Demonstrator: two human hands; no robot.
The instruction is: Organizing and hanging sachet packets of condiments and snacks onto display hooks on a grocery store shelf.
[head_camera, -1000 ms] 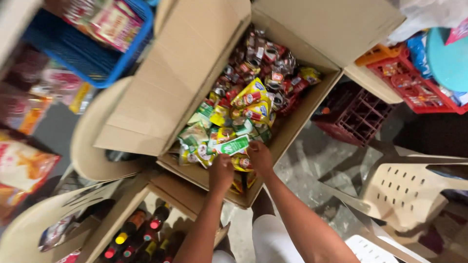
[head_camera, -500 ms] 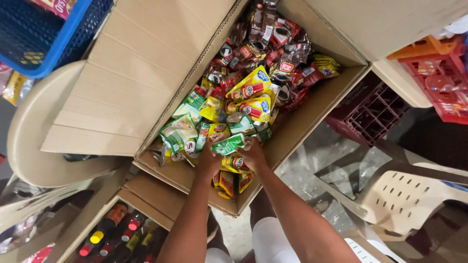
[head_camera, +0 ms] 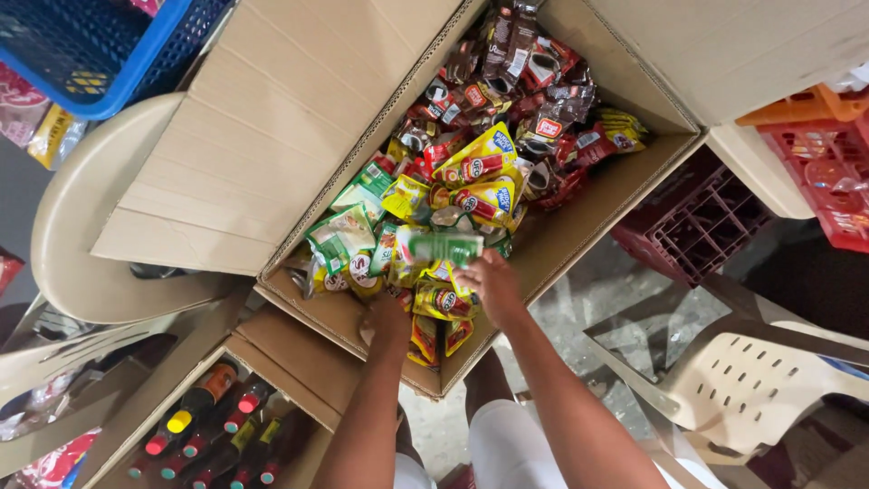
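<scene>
Seen from above, both hands reach into a large open brown cardboard box filled with small colourful foil sachets. The right hand pinches a green sachet above the pile. The left hand is curled among yellow sachets; its grip cannot be made out.

We have one view only — the head camera, worn high and tipped almost straight down over the cardboard box. It sits close enough that the box fills the middle of the frame, both forearms rising from the bottom edge. Around the margins we catch a blue basket top left, a beige plastic chair lower right — no second view overlaps.
</scene>
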